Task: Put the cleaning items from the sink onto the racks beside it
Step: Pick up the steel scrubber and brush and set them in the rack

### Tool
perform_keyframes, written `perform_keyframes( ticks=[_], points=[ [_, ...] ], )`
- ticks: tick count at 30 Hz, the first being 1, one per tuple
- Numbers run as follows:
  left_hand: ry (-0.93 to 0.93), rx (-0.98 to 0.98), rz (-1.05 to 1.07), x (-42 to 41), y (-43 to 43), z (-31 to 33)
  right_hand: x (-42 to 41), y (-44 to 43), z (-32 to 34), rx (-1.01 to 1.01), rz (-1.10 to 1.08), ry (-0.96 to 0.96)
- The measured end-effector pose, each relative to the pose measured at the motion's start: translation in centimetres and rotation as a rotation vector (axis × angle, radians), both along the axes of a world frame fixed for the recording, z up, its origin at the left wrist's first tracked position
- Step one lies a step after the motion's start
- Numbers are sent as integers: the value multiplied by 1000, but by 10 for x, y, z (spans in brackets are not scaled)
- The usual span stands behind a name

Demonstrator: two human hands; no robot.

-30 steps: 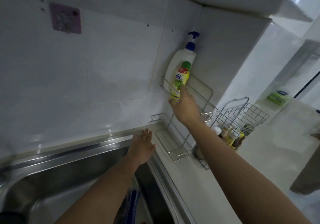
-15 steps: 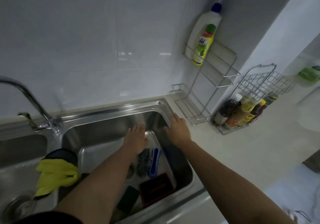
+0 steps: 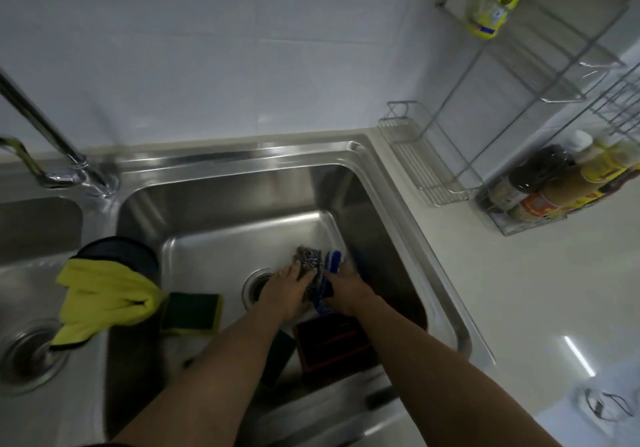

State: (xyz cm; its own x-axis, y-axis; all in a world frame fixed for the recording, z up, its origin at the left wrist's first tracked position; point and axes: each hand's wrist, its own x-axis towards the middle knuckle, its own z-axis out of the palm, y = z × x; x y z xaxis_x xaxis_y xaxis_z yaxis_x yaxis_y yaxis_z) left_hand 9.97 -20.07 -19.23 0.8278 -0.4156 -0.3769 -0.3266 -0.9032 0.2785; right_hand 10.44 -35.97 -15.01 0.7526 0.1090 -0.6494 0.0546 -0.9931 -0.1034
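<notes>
Both my hands are down in the right basin of the steel sink (image 3: 349, 156). My left hand (image 3: 285, 289) closes on a dark metal scourer (image 3: 308, 258). My right hand (image 3: 349, 292) grips a blue-and-white striped scrubber (image 3: 331, 260) beside it. A green-and-yellow sponge (image 3: 190, 311) lies at the basin's left. Near my forearms sits a dark red block (image 3: 329, 341). A yellow cloth (image 3: 104, 294) hangs over the divider. The two-tier wire rack (image 3: 426, 166) stands right of the sink, with a yellow-green bottle (image 3: 491, 7) on its upper shelf.
A tap (image 3: 52, 138) rises at the back left. A second wire basket (image 3: 526, 225) with several sauce bottles stands on the white counter right of the rack. A dark round object (image 3: 117, 247) sits under the yellow cloth. The left basin has a drain (image 3: 29, 355).
My right hand left the bottle on the upper shelf. Both hands dropped into the basin and closed on the scourer and the striped scrubber. The view tilted down.
</notes>
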Motion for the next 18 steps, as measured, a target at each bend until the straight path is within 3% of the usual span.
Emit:
perform_keyframes(
  ticks=[12,18],
  points=[
    [41,-303,182,13,4,-44,-6,33,-38,46,-308,-235],
    [37,-299,183,8,10,-48,-10,41,-50,64,-418,-258]
  ],
)
